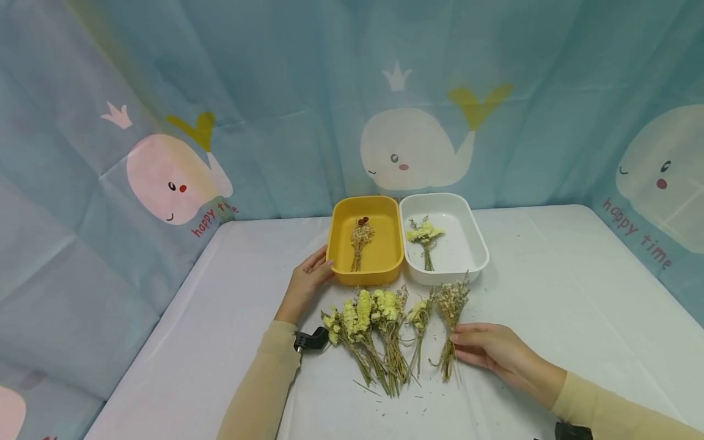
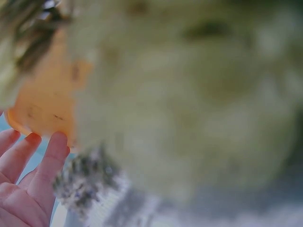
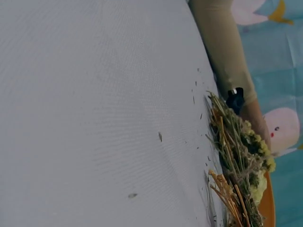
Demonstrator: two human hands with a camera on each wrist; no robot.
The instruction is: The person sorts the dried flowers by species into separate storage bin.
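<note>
My left hand [image 1: 308, 281] rests against the left side of the yellow tray [image 1: 338, 269], its fingers fairly straight in the left wrist view. In that tray lies a small bunch of beige dried flowers [image 1: 361, 237] with dark red heads. My right hand [image 1: 489, 351] pinches the stems of a brownish dried flower bunch [image 1: 452, 302] at the right end of a row. Left of it lie several bunches of yellow dried flowers [image 1: 363, 311], stems toward me. A white tray [image 1: 480, 247] beside the yellow one contains a yellow dried flower bunch [image 1: 425, 233].
Bits of broken stem [image 1: 420, 397] are scattered on the white tablecloth [image 1: 550, 275]. Behind the trays hangs a blue curtain [image 1: 308, 153] with whale prints. Blurred flowers [image 2: 189, 104] near the lens cover most of the left wrist view.
</note>
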